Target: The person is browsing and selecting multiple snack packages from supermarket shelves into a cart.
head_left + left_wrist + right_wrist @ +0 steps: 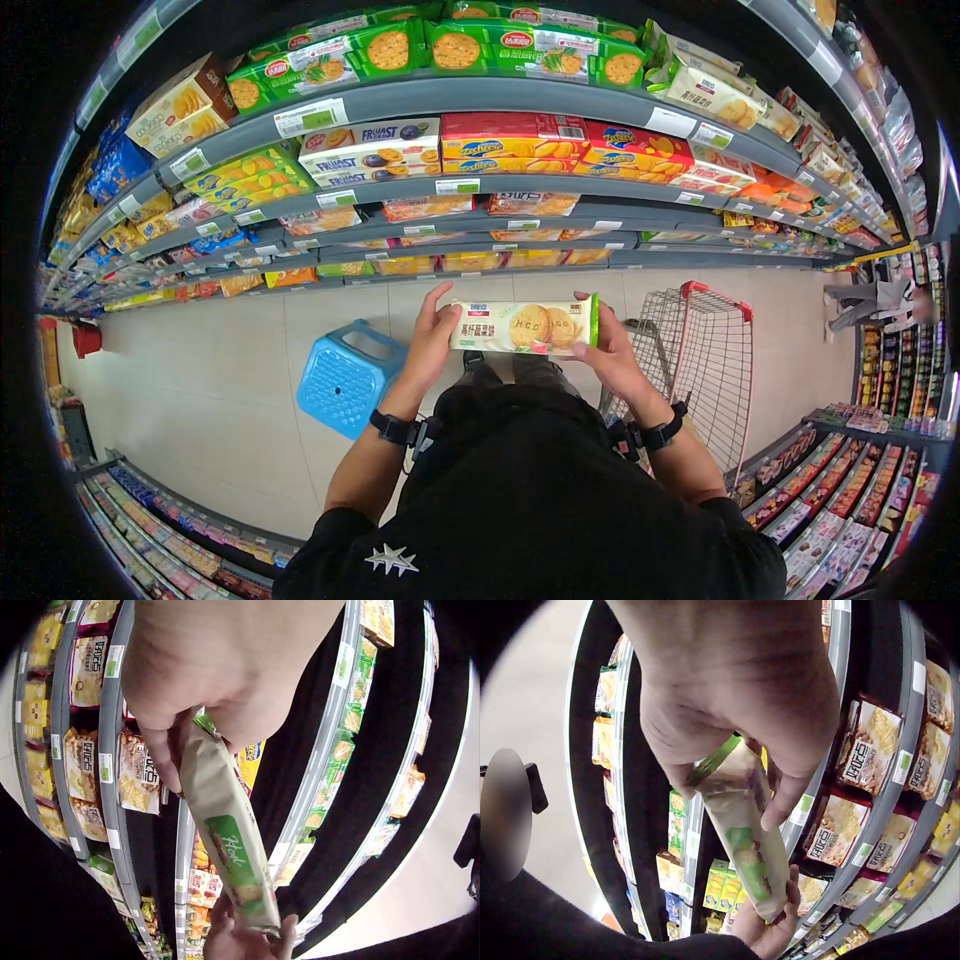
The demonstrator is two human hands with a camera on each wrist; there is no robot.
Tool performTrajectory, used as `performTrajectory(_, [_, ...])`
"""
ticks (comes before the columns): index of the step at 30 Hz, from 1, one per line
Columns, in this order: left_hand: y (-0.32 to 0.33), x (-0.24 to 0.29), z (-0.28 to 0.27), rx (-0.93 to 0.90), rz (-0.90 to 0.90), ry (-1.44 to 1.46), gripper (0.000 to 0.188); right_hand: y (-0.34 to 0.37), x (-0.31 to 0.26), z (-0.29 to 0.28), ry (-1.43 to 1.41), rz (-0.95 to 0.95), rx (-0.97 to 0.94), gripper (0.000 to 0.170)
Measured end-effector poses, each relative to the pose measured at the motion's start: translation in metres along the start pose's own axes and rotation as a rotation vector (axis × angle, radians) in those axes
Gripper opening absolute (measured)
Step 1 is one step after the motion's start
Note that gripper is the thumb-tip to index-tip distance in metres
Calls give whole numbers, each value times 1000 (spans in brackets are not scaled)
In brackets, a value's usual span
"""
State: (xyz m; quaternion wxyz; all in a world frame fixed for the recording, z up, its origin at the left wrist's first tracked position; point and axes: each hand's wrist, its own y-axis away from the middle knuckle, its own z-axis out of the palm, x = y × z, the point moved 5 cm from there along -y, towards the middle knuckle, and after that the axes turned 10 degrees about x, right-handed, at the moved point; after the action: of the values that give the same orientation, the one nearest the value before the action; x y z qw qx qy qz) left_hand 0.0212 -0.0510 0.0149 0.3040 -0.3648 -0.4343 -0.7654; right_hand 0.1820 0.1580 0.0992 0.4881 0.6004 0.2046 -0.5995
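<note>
Both hands hold a long cream-coloured biscuit packet [500, 328] level in front of the body, its printed face with two round biscuits turned up toward the head view. My left hand [436, 335] grips the left end. At the green-edged right end, my right hand [612, 358] pinches the packet, thumb lying over the front. The wrist views show the packet's narrow side with a green label, in the left wrist view [229, 832] and the right wrist view [742, 832]. Fingers of each hand curl round its ends.
Shelves of boxed and bagged biscuits rise in front, with green cracker packs [530, 50] and red boxes [515, 145]. A blue plastic stool [345, 385] stands on the floor at left, a wire shopping cart [710, 370] at right. Another person [880, 300] is at the far right.
</note>
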Motion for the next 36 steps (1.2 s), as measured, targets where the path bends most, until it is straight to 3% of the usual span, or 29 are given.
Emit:
performTrajectory(2, [-4, -2, -2, 6, -2, 25, 29, 3, -18, 14, 23, -240, -174, 83])
performTrajectory(5, [-10, -9, 1, -97, -81, -19, 27, 13, -38, 29, -76, -261, -218, 96])
performTrajectory(9, [-14, -10, 10, -157, -167, 7, 28, 12, -43, 19, 144, -315, -153, 91])
performTrajectory(12, [-18, -12, 14, -236, -218, 17, 31, 8, -35, 7, 379, -416, -141, 77])
performTrajectory(14, [-18, -9, 17, -281, -245, 22, 33, 5, -30, -3, 236, -354, -14, 62])
performTrajectory(17, [-15, 0, 26, -423, -303, 133, 43, 4, -27, -13, 50, -229, 93, 58])
performTrajectory(21, [-14, 7, 28, -456, -242, 152, 55, 2, -22, -23, 78, -247, 182, 54])
performTrajectory(25, [-15, 6, 29, -574, -196, 199, 57, 1, -14, -31, 22, -120, 272, 48])
performTrajectory(29, [-16, 5, 29, -557, -181, 59, 58, -2, -6, -37, 44, -52, 343, 43])
performTrajectory(34, [-29, -12, 16, -321, -335, 124, 47, -4, 2, -46, 62, 3, 349, 35])
performTrajectory(36, [-30, -10, 15, -310, -332, 115, 47, -5, 2, -45, 95, 17, 329, 32])
